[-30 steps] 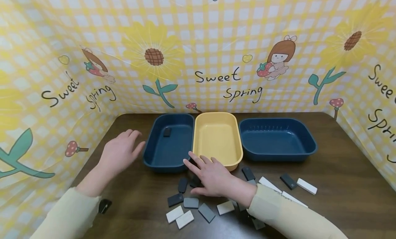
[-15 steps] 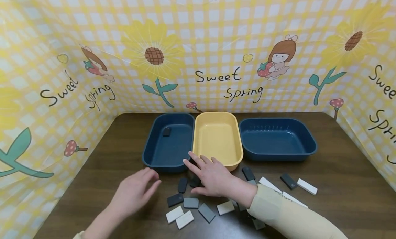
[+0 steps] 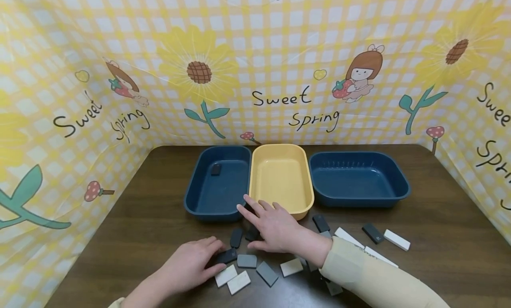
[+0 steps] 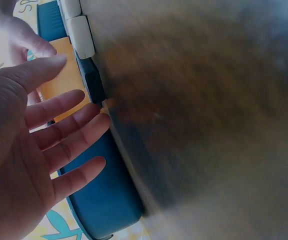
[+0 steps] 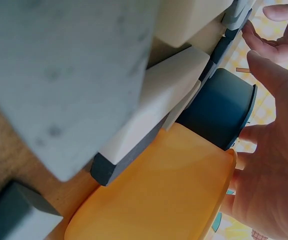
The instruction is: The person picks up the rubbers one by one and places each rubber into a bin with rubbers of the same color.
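Nearest, a cream sleeve [image 3: 369, 272] crosses the lower right, with the end of a grey block [image 3: 334, 289] showing beside it. To its left lie two white blocks [image 3: 239, 282], flat, chalky and faintly speckled, set close together at a slant on the brown tabletop [image 3: 163, 210].

Just beyond them is the black block [image 3: 226, 256], at the fingertips of the left hand [image 3: 193, 263]. It is a flat, matte rectangle with straight edges and a small pale mark near its right end; its left end is partly covered by the fingers. The left hand is relaxed, its fingers loosely bent and spaced apart, its thumb close to the white blocks; whether the fingertips touch the black block cannot be told. To the right sit two smooth mid-grey blocks [image 3: 267, 274] and a yellowish-cream block [image 3: 292, 267].

A little farther, a second black block [image 3: 236, 238] stands lengthwise with trimmed corners. The right hand [image 3: 275, 230] is spread, fingers extended and apart, partly hiding another dark piece [image 3: 251, 233]. Off to the right lie long white bars [image 3: 381, 256] and a charcoal block [image 3: 373, 233].

Beyond the hands stand a left navy tray [image 3: 217, 197] containing one small black piece [image 3: 216, 169], a yellow tray [image 3: 281, 177] against it, and a right navy tray [image 3: 355, 184]. Farthest, a yellow checked cloth [image 3: 275, 68] bears sunflowers and "Sweet Spring".
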The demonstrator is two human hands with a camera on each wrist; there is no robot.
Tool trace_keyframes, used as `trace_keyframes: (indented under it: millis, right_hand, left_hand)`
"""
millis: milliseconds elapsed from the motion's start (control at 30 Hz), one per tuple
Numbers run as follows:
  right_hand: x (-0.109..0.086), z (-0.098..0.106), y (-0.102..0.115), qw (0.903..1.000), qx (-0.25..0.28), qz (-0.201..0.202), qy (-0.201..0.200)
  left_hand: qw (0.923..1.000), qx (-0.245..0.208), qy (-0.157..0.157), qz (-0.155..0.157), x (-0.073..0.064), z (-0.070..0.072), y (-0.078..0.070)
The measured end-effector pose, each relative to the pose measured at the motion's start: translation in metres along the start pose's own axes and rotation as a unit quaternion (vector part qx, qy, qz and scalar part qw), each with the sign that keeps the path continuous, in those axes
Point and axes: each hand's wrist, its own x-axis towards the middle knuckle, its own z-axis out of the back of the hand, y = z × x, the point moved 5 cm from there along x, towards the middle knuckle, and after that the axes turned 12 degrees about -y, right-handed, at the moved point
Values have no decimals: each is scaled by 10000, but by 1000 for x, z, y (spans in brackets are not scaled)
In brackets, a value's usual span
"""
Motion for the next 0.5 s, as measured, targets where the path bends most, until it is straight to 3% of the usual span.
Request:
trace_keyframes:
  millis: [500]
  right_hand:
    - [0,0,0,10000,19,44,-74]
  left_hand:
    - [9987,310,129,-395,10,-6,-2]
